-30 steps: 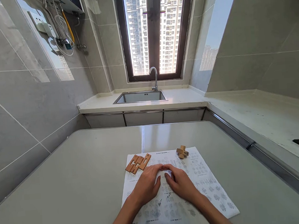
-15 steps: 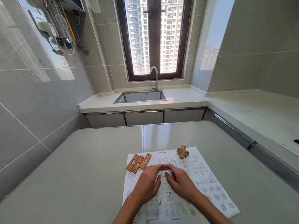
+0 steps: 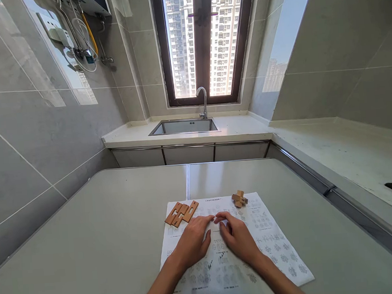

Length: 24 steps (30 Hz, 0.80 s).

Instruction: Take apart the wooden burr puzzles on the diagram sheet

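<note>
My left hand [image 3: 193, 242] and my right hand [image 3: 237, 236] lie palm down, fingers stretched out, on a white printed sheet [image 3: 277, 249] covered with small diagrams. Their fingertips nearly meet at the sheet's middle. Neither hand holds anything. Three flat notched wooden pieces [image 3: 181, 212] lie side by side on the sheet's far left corner, just beyond my left fingertips. A small assembled wooden cross puzzle [image 3: 239, 199] stands on the far right part of the sheet, beyond my right hand.
The sheet lies on a pale grey table [image 3: 98, 234] with a seam down its middle. Beyond it are a counter with a steel sink [image 3: 184, 127] and tap [image 3: 202, 101] under a window. Another counter [image 3: 347, 150] runs along the right.
My right hand has shifted slightly away from me and its fingers have lifted a little off the sheet. The left hand and the wooden pieces have stayed put.
</note>
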Motion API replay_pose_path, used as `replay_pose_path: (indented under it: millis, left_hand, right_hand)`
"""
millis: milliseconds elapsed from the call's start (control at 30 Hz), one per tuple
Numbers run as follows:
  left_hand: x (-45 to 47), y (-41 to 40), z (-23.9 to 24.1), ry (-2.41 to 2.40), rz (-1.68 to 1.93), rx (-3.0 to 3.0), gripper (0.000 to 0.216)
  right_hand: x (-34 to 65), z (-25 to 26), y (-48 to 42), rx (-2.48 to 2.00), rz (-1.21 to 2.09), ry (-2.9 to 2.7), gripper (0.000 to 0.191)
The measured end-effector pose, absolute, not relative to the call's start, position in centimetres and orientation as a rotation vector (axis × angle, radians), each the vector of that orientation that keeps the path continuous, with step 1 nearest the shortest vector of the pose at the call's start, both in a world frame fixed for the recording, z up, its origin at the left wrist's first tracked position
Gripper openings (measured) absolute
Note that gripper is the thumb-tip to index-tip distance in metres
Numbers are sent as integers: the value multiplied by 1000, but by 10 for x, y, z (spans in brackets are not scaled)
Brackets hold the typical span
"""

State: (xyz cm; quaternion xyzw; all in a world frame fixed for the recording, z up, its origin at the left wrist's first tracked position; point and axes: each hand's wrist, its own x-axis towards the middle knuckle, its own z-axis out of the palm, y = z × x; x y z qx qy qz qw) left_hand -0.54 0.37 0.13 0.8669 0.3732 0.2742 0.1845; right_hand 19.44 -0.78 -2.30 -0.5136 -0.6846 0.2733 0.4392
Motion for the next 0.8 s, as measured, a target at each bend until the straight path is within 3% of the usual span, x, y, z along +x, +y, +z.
replay_pose_path:
  millis: [200,433,800]
  left_hand:
    - [-6,4,0,1047,735,2468,46]
    - [-5,3,1,1050,749,2469,46]
    - [-6,3,1,1056,735,2469,44]
  right_hand:
    - [201,-23,-2,-1347,707,-1365,49]
    - [208,-32,7,-1302,990,-972,77]
    - [213,-31,11,-1277,1036,-832,76]
